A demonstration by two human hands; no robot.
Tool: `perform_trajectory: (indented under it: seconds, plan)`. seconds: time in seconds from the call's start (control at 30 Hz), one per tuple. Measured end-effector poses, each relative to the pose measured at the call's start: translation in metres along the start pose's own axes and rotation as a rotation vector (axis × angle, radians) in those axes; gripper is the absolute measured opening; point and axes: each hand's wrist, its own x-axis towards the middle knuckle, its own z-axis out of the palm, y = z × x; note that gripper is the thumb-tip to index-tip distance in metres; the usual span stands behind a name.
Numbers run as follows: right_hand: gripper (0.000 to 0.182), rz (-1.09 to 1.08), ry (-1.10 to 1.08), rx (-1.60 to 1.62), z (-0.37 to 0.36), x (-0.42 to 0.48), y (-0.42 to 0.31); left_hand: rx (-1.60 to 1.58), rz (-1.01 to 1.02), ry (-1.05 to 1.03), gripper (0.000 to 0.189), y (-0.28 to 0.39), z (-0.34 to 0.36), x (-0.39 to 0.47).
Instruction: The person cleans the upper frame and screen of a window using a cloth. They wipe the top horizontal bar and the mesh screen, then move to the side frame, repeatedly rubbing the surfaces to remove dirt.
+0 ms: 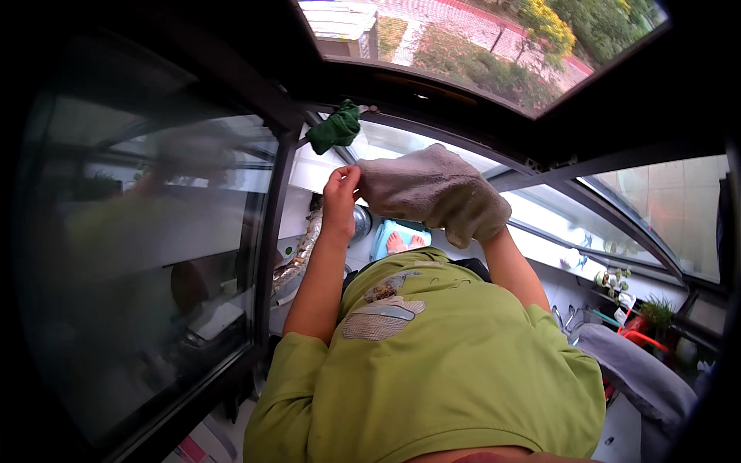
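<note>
A grey plush cleaning cloth point(422, 179) spreads between my two hands in front of my chest. My left hand point(341, 194) pinches its left edge between thumb and fingers. The cloth drapes over my right hand point(492, 223) and hides its fingers; only the wrist shows below it. Just beyond my left hand, a dark green cloth point(336, 128) is bunched around a metal piece at the dark window frame point(405, 104).
An open glass window sash point(162, 243) stands close on my left. My bare feet rest on a light blue stool point(382, 237). A silver flexible duct point(301, 249) runs at the left. Potted plants point(657, 312) and a grey padded item point(637, 364) are at the right.
</note>
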Motion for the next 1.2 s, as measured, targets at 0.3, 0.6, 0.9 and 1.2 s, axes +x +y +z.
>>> perform_trajectory:
  seconds: [0.3, 0.6, 0.9, 1.2]
  plan:
    - [0.013, -0.597, -0.075, -0.144, 0.013, 0.013, -0.061, -0.032, -0.125, 0.271, 0.027, -0.019, -0.052, -0.032]
    - [0.009, -0.009, -0.382, 0.649, 0.047, 0.078, -0.053, -0.217, -0.178, 0.467, 0.027, -0.037, -0.112, -0.075]
    - [0.021, -0.384, -0.301, -0.928, 0.108, 0.141, -0.11, -0.212, -0.126, 0.492, 0.023, -0.043, -0.115, -0.101]
    - [0.043, -0.349, -0.386, -1.006, 0.122, 0.149, -0.116, 0.107, 0.009, 0.322, 0.024, -0.04, -0.097, -0.085]
